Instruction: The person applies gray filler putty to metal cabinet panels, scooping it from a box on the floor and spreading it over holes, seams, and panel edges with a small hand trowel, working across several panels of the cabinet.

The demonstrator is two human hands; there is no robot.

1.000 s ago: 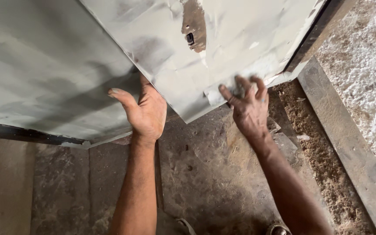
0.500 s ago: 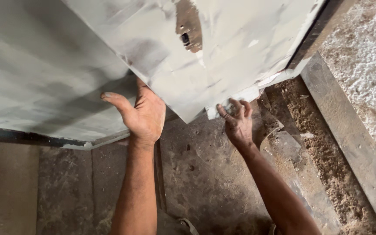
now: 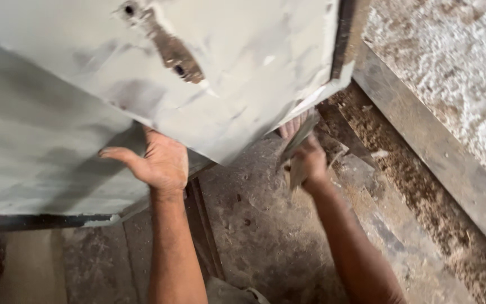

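Large pale grey-white sheet-metal panel (image 3: 215,73), dented and scuffed, with a rusty streak and two small holes near its top. It fills the upper left of the view and hangs tilted, its lower corner pointing down toward the middle of the scene, clear of the ground.

Left hand (image 3: 156,163): fingers spread, palm pressed flat against the panel's underside near the lower edge, thumb out to the left. It appears to be bearing the weight.

Right hand (image 3: 305,160): just under the panel's lower right corner, fingers curled around a thin flat grey strip (image 3: 296,152), possibly a fold of the panel's edge or a separate piece; blur makes it impossible to tell which. The grip looks closed.

Second pale sheet (image 3: 35,141) lies behind and left of the first, its dark lower edge running level.

Below: dusty concrete floor (image 3: 260,236), a dark narrow rail (image 3: 203,225) between the arms, sawdust (image 3: 417,191) heaped to the right, a long grey beam (image 3: 434,163) running diagonally, and white crumbly material (image 3: 457,62) at far right.

Judgement on progress: the panel is raised and supported but not set down or fixed anywhere; handling looks mid-way.
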